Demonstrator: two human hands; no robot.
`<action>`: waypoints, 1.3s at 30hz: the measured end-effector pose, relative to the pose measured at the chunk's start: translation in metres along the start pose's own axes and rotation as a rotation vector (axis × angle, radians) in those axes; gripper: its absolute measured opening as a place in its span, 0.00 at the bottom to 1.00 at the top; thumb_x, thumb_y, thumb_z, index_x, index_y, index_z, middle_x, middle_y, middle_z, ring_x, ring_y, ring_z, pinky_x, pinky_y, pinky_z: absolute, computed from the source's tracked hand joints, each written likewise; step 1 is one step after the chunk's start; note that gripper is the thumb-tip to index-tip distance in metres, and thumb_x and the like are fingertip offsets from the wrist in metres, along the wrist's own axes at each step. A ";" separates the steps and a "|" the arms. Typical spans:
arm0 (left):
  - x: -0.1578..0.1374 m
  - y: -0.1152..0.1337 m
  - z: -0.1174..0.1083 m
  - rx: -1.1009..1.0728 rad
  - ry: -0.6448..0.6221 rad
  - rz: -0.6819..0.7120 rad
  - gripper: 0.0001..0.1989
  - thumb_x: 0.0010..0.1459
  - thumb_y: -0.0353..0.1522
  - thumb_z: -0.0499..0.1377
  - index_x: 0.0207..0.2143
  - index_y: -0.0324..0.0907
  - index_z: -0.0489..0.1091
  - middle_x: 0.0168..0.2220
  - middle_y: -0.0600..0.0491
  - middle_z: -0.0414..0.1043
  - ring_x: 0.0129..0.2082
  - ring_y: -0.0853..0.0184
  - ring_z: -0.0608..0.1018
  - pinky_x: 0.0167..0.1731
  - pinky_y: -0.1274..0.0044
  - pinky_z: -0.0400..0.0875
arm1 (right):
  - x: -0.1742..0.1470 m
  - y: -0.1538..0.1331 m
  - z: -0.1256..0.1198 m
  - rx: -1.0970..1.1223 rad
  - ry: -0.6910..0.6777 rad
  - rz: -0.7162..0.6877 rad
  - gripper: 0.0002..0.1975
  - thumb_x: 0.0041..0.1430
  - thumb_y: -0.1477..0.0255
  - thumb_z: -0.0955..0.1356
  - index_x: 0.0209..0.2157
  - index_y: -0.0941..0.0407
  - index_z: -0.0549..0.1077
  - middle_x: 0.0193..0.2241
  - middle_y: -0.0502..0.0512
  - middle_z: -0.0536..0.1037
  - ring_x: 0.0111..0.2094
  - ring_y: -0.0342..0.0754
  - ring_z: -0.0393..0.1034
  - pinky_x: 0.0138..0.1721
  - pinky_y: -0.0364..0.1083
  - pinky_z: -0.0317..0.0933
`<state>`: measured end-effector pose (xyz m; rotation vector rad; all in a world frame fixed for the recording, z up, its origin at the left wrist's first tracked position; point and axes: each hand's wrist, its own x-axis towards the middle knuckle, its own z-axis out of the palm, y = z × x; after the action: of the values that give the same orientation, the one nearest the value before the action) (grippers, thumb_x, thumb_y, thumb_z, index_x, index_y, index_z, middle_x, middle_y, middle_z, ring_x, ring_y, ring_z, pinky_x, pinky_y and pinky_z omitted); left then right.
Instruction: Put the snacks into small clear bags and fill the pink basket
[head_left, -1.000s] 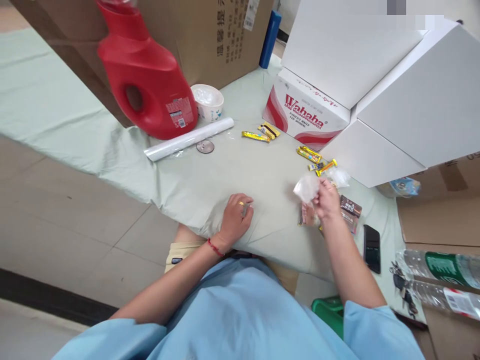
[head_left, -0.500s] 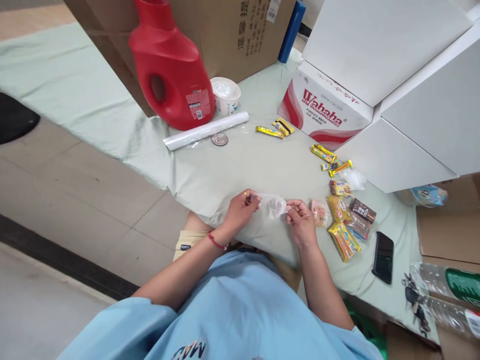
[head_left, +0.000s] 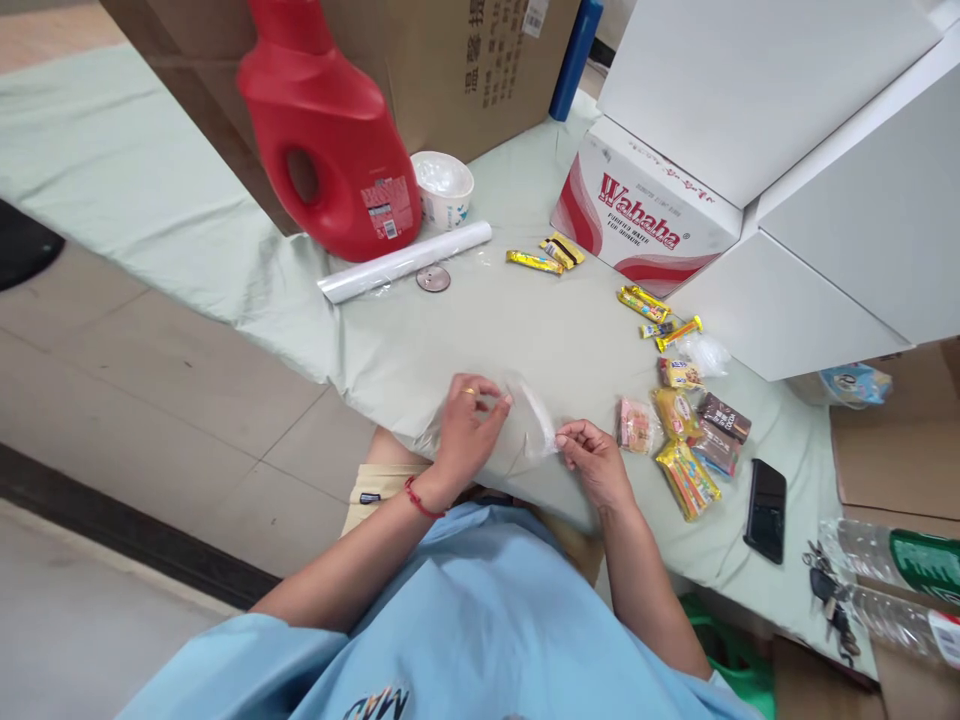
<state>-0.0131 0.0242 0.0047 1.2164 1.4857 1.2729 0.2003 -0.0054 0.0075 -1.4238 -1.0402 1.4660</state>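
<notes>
Between my hands stretches a thin, clear piece of plastic (head_left: 534, 420), slightly blurred; whether it is a bag or a loose sheet I cannot tell. My left hand (head_left: 472, 425) pinches at its upper left side with thumb and forefinger. The lower right corner is pinched in the fingertips of my right hand (head_left: 596, 462). Just right of that hand lies a pink-wrapped snack (head_left: 638, 426), beside a yellow snack pack (head_left: 677, 414) and a striped yellow packet (head_left: 688, 481). Brown cocoa packets (head_left: 723, 420) lie next to these.
Farther back stand a red detergent jug (head_left: 330, 140), a paper cup (head_left: 443, 190) and a white roll (head_left: 405, 262), with a round lid (head_left: 433, 279) in front. A Wahaha box (head_left: 649, 212) is at the back right. A phone (head_left: 766, 511), keys (head_left: 832, 603) and plastic bottles (head_left: 862, 553) lie rightward.
The crumpled plastic has been drawn out into a longer, slanting strip. My right hand has moved slightly down and left, and my left hand slightly left.
</notes>
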 end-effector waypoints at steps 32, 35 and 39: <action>-0.024 0.016 0.000 0.072 -0.477 0.403 0.06 0.61 0.28 0.57 0.32 0.44 0.73 0.62 0.43 0.73 0.60 0.58 0.78 0.57 0.65 0.74 | 0.012 -0.022 0.002 0.102 0.143 -0.058 0.21 0.47 0.56 0.82 0.37 0.53 0.78 0.22 0.42 0.68 0.22 0.40 0.57 0.23 0.41 0.55; -0.021 0.017 -0.005 0.081 -0.373 0.372 0.06 0.63 0.30 0.58 0.33 0.44 0.73 0.58 0.43 0.77 0.56 0.59 0.80 0.56 0.66 0.75 | 0.014 -0.018 0.000 0.120 0.246 -0.074 0.20 0.49 0.54 0.80 0.33 0.53 0.77 0.22 0.43 0.66 0.22 0.40 0.55 0.22 0.41 0.53; -0.025 0.026 -0.003 0.105 -0.673 0.542 0.10 0.64 0.30 0.58 0.45 0.48 0.77 0.61 0.45 0.77 0.62 0.56 0.78 0.62 0.60 0.72 | 0.013 -0.009 0.005 0.287 0.297 -0.060 0.19 0.45 0.57 0.81 0.32 0.51 0.75 0.28 0.47 0.74 0.29 0.44 0.66 0.30 0.44 0.64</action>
<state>-0.0069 -0.0006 0.0304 1.9626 0.7598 0.9528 0.1953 0.0099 0.0118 -1.3396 -0.6533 1.2560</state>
